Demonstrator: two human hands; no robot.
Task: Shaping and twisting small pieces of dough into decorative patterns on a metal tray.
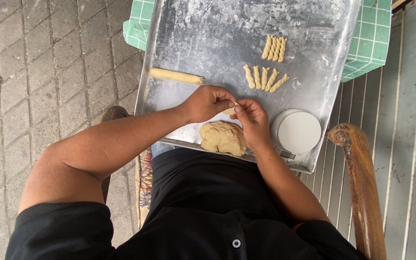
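Dough, a small pale piece [230, 110], is pinched between the two hands just above the metal tray [208, 33], near the tray's front edge. The piece is mostly hidden by the fingertips, so its long axis cannot be told for certain; what shows of it runs roughly from left to right between the hands. The left hand [207, 102] is brought in from the left, its fingers [225, 99] curled together and closed on one end of the piece. The right hand [253, 121] is raised from below and to the right, its fingers [243, 108] pressed together on the other end. The fingertips of both hands are nearly touching across the piece, and neither hand is clearly nearer to it than the other.

Directly below the hands, touching the tray's front rim, a larger lump of dough [223, 137] is seen. A round white scale [296, 131] is set just to the right of the right hand. Farther up the floured tray, a rolled dough log [176, 75] is laid crosswise to the left, and two groups of twisted dough sticks are laid out: a lower row [265, 77] and an upper cluster [274, 48]. A green checked cloth [372, 38] is spread under the tray.
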